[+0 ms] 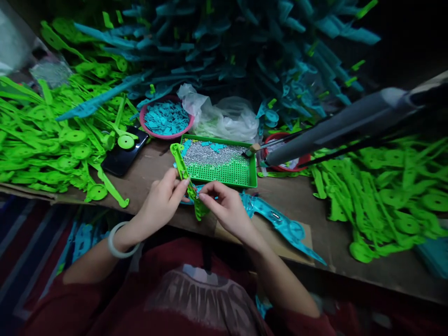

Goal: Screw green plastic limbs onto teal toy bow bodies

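Note:
My left hand grips a long bright green plastic part near its middle, thumb and fingers closed round it. My right hand pinches the lower end of the same green part, fingertips pressed together; whether something small sits between them is too fine to see. A teal plastic part lies on the table just right of my right hand. Directly beyond both hands stands a green perforated tray holding a heap of tiny silver pieces and a few teal bits.
Piles of green parts lie left and right; a heap of teal parts rises behind. A pink bowl holds teal pieces, beside a black phone, a clear plastic bag and a red bowl. A grey tool juts in from the right.

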Action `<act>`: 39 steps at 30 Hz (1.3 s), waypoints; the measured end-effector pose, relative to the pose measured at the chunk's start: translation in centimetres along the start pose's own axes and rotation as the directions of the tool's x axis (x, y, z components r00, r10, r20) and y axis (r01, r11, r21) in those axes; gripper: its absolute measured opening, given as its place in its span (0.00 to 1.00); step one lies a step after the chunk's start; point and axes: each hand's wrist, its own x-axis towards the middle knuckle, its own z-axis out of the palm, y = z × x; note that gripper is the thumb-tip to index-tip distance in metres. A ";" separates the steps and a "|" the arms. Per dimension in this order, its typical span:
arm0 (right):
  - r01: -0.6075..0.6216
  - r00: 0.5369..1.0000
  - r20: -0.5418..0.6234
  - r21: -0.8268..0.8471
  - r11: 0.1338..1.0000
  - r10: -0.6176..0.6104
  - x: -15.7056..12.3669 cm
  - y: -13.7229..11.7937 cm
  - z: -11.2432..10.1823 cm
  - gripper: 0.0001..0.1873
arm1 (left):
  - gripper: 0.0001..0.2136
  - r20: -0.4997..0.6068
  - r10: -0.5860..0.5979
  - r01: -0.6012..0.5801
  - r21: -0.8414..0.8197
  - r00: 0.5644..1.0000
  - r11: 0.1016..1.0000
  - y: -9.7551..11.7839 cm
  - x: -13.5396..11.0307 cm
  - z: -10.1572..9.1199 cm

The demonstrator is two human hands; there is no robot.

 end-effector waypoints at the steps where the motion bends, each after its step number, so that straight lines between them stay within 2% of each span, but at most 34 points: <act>1: -0.014 1.000 0.028 0.004 1.000 0.014 0.0 0.1 0.0 0.07 | 0.11 -0.019 -0.006 0.006 0.018 1.000 1.000 -0.1 -0.1 0.1; 5: -0.044 0.995 0.095 0.007 0.999 0.043 0.1 0.5 0.3 0.06 | 0.12 -0.070 -0.032 0.030 -0.020 0.997 0.999 -0.6 -0.1 0.5; 7: -0.046 0.996 0.077 -0.011 0.999 0.046 0.2 0.6 0.4 0.06 | 0.11 -0.024 -0.069 0.065 -0.151 0.997 0.986 -0.9 0.0 0.7; 9: -0.037 0.997 0.065 -0.038 0.999 0.039 0.2 0.7 0.4 0.07 | 0.11 0.076 -0.092 0.110 -0.280 0.993 0.954 -1.1 0.3 0.7; 12: -0.032 0.994 0.102 -0.044 0.999 0.036 0.1 0.8 0.1 0.08 | 0.11 0.194 -0.122 0.187 -0.364 0.973 0.913 -1.3 0.6 0.6; 14: -0.048 0.992 0.117 -0.047 0.998 0.053 0.0 0.9 -0.1 0.08 | 0.11 0.215 -0.152 0.229 -0.398 0.965 0.888 -1.4 0.6 0.6; 17: -0.062 0.995 0.069 -0.107 0.992 0.069 0.0 1.0 0.1 0.06 | 0.11 0.190 -0.167 0.238 -0.452 0.967 0.860 -1.5 0.5 0.7; 21: -0.032 0.999 0.024 -0.206 0.978 0.038 0.0 1.2 0.6 0.04 | 0.11 0.145 -0.161 0.211 -0.476 0.976 0.854 -1.7 0.4 0.9; 26: -0.015 1.000 0.022 -0.272 0.962 0.022 -0.1 1.4 0.9 0.03 | 0.12 0.153 -0.187 0.238 -0.476 0.970 0.846 -2.4 0.4 1.0; 29: 0.007 0.998 0.055 -0.284 0.959 0.009 -0.2 1.6 0.7 0.03 | 0.13 0.160 -0.216 0.268 -0.510 0.963 0.817 -2.7 0.4 1.2; 34: 0.119 0.988 0.142 -0.383 0.916 -0.069 -0.6 1.7 0.5 0.06 | 0.12 0.180 -0.250 0.308 -0.542 0.951 0.782 -3.0 0.5 1.3; 39: 0.183 0.975 0.201 -0.486 0.854 -0.094 -1.0 1.7 0.4 0.06 | 0.10 0.209 -0.243 0.317 -0.489 0.947 0.813 -2.7 0.4 1.2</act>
